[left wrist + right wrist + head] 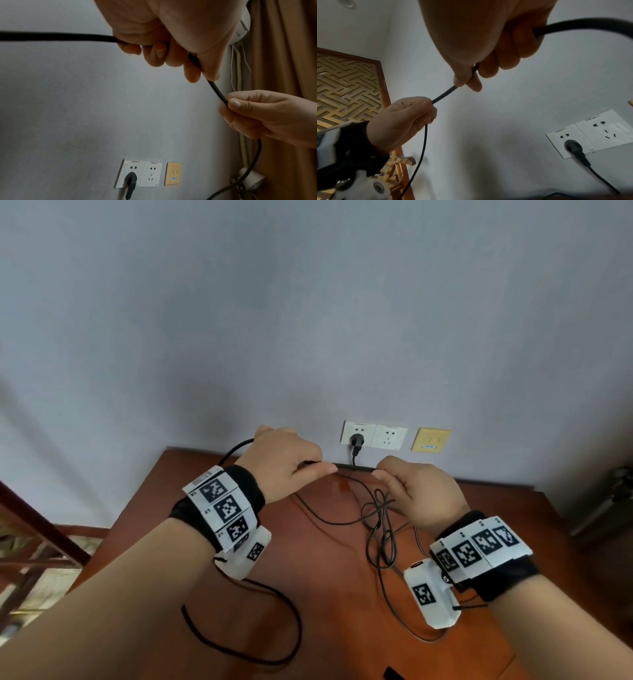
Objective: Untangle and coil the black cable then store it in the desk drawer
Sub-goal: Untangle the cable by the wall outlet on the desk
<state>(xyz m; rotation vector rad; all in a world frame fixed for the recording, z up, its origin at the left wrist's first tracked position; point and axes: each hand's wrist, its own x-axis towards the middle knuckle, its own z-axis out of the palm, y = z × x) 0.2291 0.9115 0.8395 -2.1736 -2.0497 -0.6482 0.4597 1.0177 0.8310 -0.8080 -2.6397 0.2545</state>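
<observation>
A short straight stretch of the black cable (354,467) runs between both hands above the back of the brown desk (329,611). My left hand (294,465) grips it in curled fingers, thumb and forefinger pinching it (210,81). My right hand (404,484) pinches the other side (458,86). From the left hand the cable (56,36) arcs away to the left. More of it lies in a tangle (378,525) on the desk under the right hand, and a big loop (287,611) lies by the left forearm.
A black plug (357,441) sits in the left of two white wall sockets, its cord dropping behind the desk. A yellow wall plate (432,439) is to their right. A wooden lattice frame (347,86) stands at the left, a curtain (281,67) at the right.
</observation>
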